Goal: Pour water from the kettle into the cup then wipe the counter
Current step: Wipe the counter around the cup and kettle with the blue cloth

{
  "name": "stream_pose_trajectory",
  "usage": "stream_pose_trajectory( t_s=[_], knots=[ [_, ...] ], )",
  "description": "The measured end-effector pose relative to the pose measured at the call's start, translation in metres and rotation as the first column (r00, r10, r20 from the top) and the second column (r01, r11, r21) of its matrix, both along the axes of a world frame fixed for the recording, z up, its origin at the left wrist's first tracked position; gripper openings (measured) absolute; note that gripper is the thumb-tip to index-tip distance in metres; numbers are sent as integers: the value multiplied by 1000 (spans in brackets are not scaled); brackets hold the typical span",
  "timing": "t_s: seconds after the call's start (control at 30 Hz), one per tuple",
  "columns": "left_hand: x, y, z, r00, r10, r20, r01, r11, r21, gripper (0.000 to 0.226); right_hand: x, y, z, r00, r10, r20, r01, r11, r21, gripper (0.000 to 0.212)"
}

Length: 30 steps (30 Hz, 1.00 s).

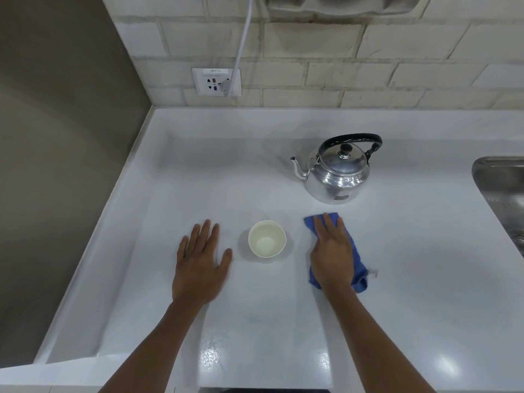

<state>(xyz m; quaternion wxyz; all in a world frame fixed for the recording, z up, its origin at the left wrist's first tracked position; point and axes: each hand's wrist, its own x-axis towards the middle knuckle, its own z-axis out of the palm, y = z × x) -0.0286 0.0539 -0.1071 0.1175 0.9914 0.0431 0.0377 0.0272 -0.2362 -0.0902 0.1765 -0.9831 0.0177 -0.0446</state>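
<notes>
A white paper cup (pixel 267 238) stands upright on the white counter (pixel 397 293), between my two hands. A shiny metal kettle (pixel 337 173) with a black handle and its lid on sits behind it to the right, spout pointing left. My left hand (pixel 200 263) lies flat on the counter left of the cup, fingers spread, holding nothing. My right hand (pixel 331 255) presses flat on a blue cloth (pixel 357 269) right of the cup, just in front of the kettle. I cannot tell how much water the cup holds.
A steel sink (pixel 502 194) is set into the counter at the right edge. A raised rim borders the counter on the left and back. On the tiled back wall sits a socket (pixel 217 82) with a white cable plugged in.
</notes>
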Motion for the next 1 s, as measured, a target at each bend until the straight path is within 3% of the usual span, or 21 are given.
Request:
stream_pose_trajectory(
  t_s=[0.1, 0.27, 0.33, 0.47, 0.57, 0.7, 0.8, 1.0],
  knots=[
    [0, 0, 0, 1000, 3, 6, -3, 1000, 1, 71, -29, 25, 1, 992, 108, 60, -111, 992, 59, 60],
    [0, 1, -1, 1000, -1, -1, 1, 1000, 7, 71, -84, 1, -15, 969, 246, -4, -246, 969, -2, 67],
    [-1, 2, -2, 1000, -1, -5, 1, 1000, 11, 71, -74, -27, -8, 974, 227, -25, -228, 971, -73, 71],
    [0, 1, 0, 1000, 0, -7, 0, 1000, -13, 71, -23, -39, 6, 999, 39, 5, -38, 998, -52, 60],
    [-1, 0, 0, 1000, 1, -4, -1, 1000, -15, 72, -6, -18, 1, 997, -28, -66, 27, 1000, -15, 68],
    [0, 1, -1, 1000, -4, 0, 4, 1000, 0, 72, -59, 3, -9, 997, 74, 19, -74, 996, 39, 66],
    [0, 2, -1, 1000, -7, -2, 7, 1000, 7, 73, -94, -29, -11, 983, 177, -38, -179, 983, -51, 71],
    [0, 2, -1, 999, -29, 15, 29, 1000, -7, 74, -15, -56, 8, 985, -165, -46, 161, 984, -71, 57]
  ],
)
